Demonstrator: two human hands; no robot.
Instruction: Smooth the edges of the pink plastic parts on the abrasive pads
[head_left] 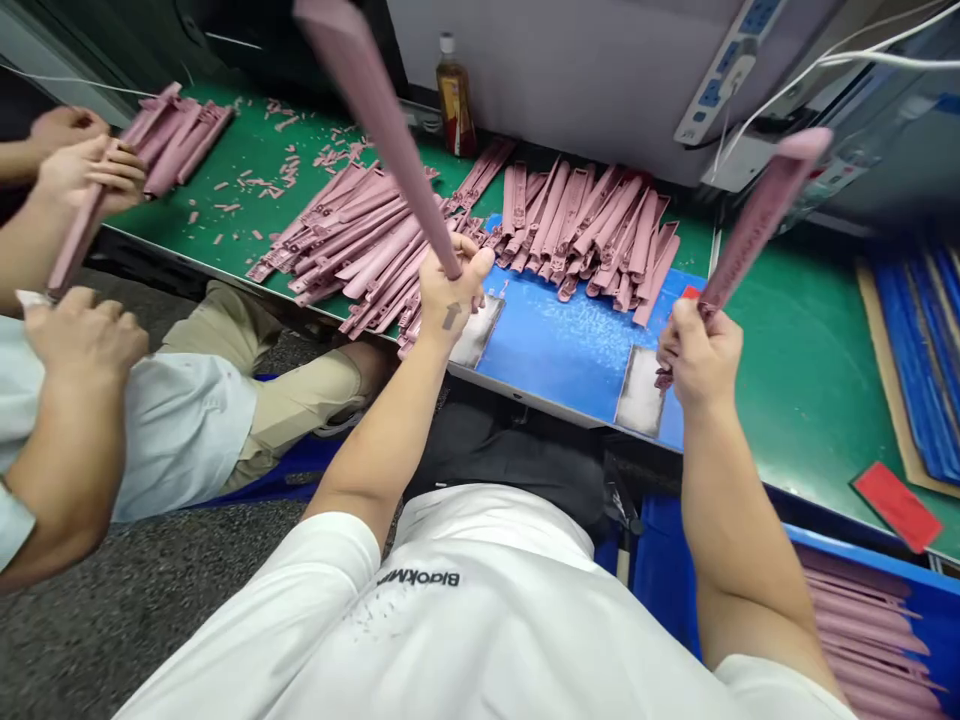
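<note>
My left hand (452, 285) is closed round the lower end of a long pink plastic part (382, 120), which tilts up and to the left. A second long pink plastic part (765, 215) stands up from my right hand (703, 350), its fingers wrapped round the bottom end; raised or printed lettering runs along its side. Under and between the hands is a blue mat (555, 345) with pale grey pads (641, 390) near its front edge. Beyond it lies a pile of similar pink parts (585, 225), and another heap (360, 240) spreads to the left.
A co-worker's hands (86, 340) hold a pink part at the left. Pink scraps (262, 185) litter the green table (795, 380). A drink bottle (454, 95) stands behind. A blue bin (900, 555) with pink parts sits lower right, near a red card (896, 505).
</note>
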